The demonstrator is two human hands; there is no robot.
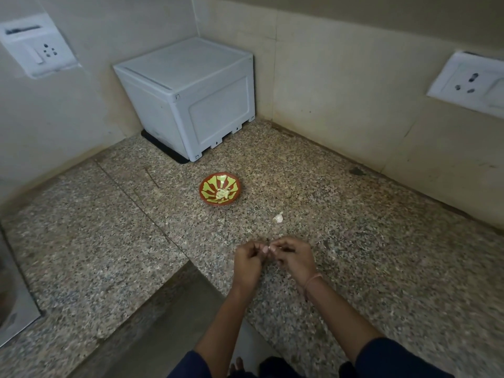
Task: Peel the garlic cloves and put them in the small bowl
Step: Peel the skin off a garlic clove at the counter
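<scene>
Dark blue sleeves frame the bottom of my view, and my bare forearms run forward from them to meet low over the speckled counter. Both hands curl in on one small pale garlic clove. My left hand pinches it from one side and my right hand from the other, fingertips almost meeting across it. It is too small and too covered for me to tell its long axis or how much skin is left on it; I judge I am mid-peel. A thin thread band circles my right wrist.

Ahead of the grip and a little to its left sits the small bowl, red-brown with yellow-green rays, apart from my hands. A small heap of pale peeled cloves lies in its bottom. My left hand is the nearer one to it, so the drop should be a reach forward and slightly left.

Between grip and bowl, a touch to the right, a whitish garlic piece lies on the stone; whether it is clove or husk I cannot tell. Well beyond the bowl, a white plastic box fills the corner, and a wall socket sits far off to the right.
</scene>
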